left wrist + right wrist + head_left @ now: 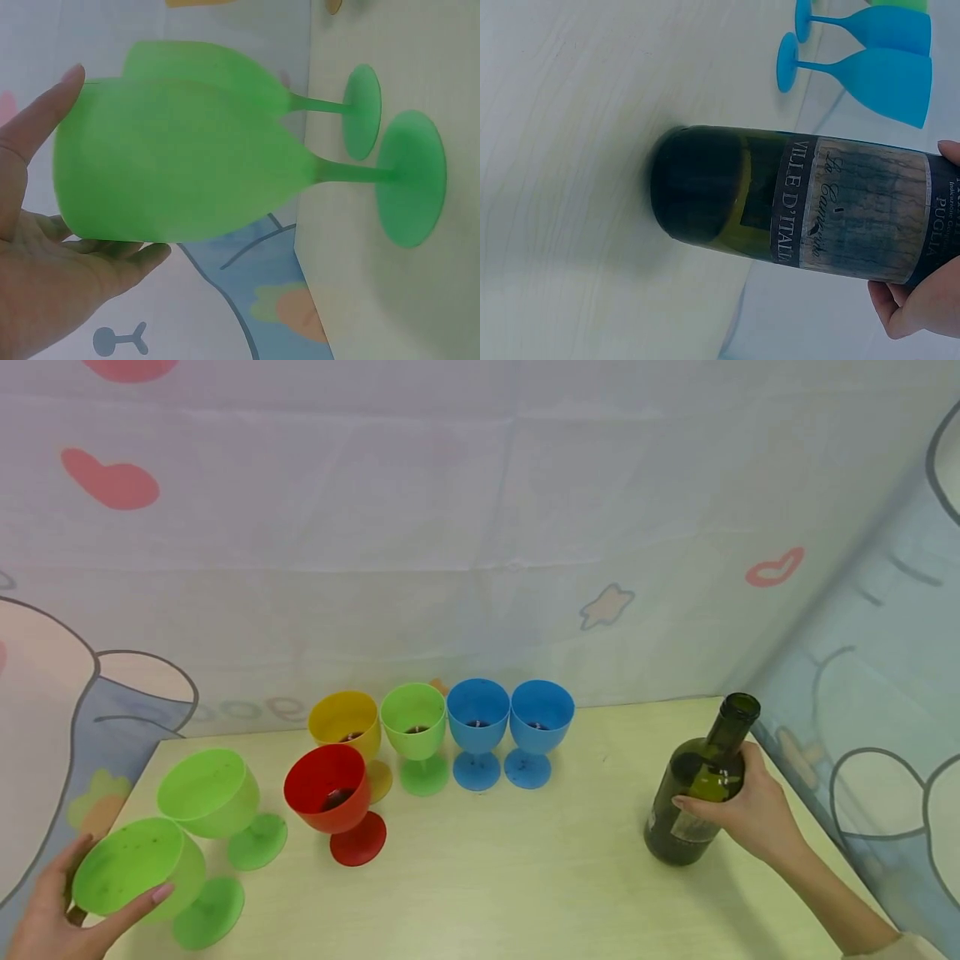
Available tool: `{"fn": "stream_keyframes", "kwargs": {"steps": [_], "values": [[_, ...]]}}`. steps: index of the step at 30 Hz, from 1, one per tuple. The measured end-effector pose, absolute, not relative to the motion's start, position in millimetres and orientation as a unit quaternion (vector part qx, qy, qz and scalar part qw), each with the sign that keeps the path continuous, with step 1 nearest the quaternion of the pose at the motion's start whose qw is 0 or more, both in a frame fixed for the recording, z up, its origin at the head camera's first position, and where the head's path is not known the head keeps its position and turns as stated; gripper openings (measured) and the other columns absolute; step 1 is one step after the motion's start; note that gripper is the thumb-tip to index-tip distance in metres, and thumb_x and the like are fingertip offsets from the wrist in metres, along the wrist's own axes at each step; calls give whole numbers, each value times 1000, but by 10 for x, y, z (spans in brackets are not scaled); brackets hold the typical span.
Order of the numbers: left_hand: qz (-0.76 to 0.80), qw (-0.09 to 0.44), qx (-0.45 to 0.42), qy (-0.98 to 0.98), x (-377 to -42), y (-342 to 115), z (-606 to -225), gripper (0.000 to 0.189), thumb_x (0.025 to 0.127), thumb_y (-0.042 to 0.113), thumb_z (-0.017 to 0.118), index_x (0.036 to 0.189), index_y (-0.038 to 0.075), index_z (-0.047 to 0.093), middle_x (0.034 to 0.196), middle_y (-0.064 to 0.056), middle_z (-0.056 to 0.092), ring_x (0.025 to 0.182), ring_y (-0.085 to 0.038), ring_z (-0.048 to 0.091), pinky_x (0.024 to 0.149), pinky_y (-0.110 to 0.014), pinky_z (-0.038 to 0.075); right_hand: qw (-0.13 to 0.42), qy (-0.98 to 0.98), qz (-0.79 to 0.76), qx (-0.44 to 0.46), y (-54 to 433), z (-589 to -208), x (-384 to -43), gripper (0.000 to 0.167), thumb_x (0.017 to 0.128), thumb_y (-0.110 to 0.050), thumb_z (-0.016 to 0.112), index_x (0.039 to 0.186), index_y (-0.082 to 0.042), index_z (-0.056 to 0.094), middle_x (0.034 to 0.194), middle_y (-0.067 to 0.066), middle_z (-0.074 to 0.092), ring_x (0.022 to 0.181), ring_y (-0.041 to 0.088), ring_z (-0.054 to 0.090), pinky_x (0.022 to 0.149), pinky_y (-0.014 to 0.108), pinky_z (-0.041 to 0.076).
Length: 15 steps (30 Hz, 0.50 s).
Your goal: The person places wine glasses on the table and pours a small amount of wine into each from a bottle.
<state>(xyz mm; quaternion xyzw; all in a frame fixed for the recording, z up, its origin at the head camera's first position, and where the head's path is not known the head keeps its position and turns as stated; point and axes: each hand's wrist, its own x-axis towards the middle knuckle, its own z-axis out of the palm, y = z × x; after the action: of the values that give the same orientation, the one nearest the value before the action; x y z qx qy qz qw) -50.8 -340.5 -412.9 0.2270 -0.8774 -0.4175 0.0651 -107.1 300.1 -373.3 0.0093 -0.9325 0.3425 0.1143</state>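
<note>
At the front left, my left hand grips the bowl of a light green plastic goblet near its rim, thumb on one side and fingers on the other. The goblet's foot is at the tabletop in the left wrist view. Just behind it stands a second green goblet. Over on the right, my right hand holds a dark green wine bottle round its upper body. The bottle is uncapped and nearly upright, with dark liquid low inside and a label. Whether its base touches the table, I cannot tell.
A red goblet stands right of the two green ones. Behind it, a yellow goblet, another green goblet and two blue goblets form a row, each with a little dark liquid. A printed cloth backs the pale table.
</note>
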Motion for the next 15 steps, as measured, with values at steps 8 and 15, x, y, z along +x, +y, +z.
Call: {"fn": "stream_keyframes", "kwargs": {"steps": [8,15], "values": [[-421,66,268,-864,-496,-3305,-4070,106,78,35,71,144,3,-6,148,-26,2,128,-48,16,94,-62,27,120,-934,336,20,2986,-3735,-1076,81,68,-24,81,122,6,29,103,24,51,87,40,54,67,48,44],[-428,57,276,-859,-457,-3192,-3994,104,77,34,72,145,4,0,148,-25,8,123,-44,24,91,-58,30,122,-935,332,21,2971,-3734,-1084,81,67,-24,82,122,6,29,103,22,51,87,38,54,66,42,43]]}}
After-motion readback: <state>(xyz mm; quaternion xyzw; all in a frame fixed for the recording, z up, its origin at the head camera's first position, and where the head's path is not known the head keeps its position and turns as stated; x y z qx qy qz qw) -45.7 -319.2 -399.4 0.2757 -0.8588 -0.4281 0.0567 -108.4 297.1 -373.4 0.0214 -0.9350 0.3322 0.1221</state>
